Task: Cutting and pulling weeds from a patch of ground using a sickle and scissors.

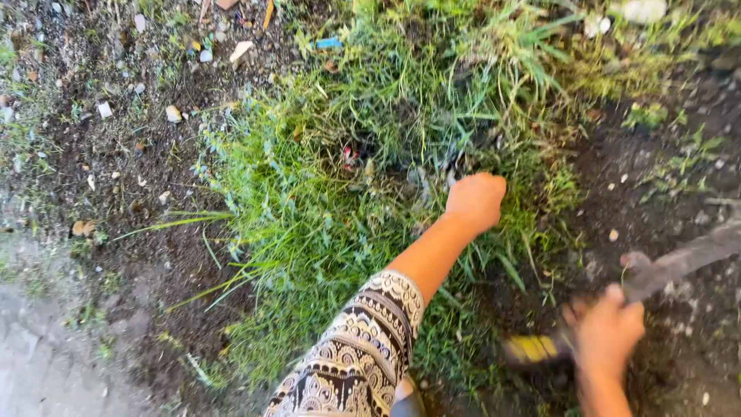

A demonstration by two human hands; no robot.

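Nearest to me, my right hand [607, 333] is wrapped around the handle of a blade tool [664, 272]: a yellow-and-dark grip end [531, 349] sticks out on the near side of my fist, and the dark, blurred blade runs up and away to the right, over bare soil [679, 232]. The blur makes the blade's edge and exact shape hard to tell. I judge the main risk to be my own left hand: if the blade swings toward the clump, it comes in on the side where that hand sits, and a low or misjudged stroke could catch my knuckles or wrist. The soil looks loose and stony too, so the edge could glance off a pebble and skid.

Farther out, my left arm in its patterned sleeve [363, 347] reaches forward, and my left hand [475, 201] is closed into a fist, gripping a bunch of the grass clump [332, 193] near its middle. A weak hold could let the blades slip free and my arm jerk back.

The clump is thick, long-bladed and bright green, tangled with drier stems, with dark earth to both sides. Beyond it lie scattered litter and small stones [174, 113]
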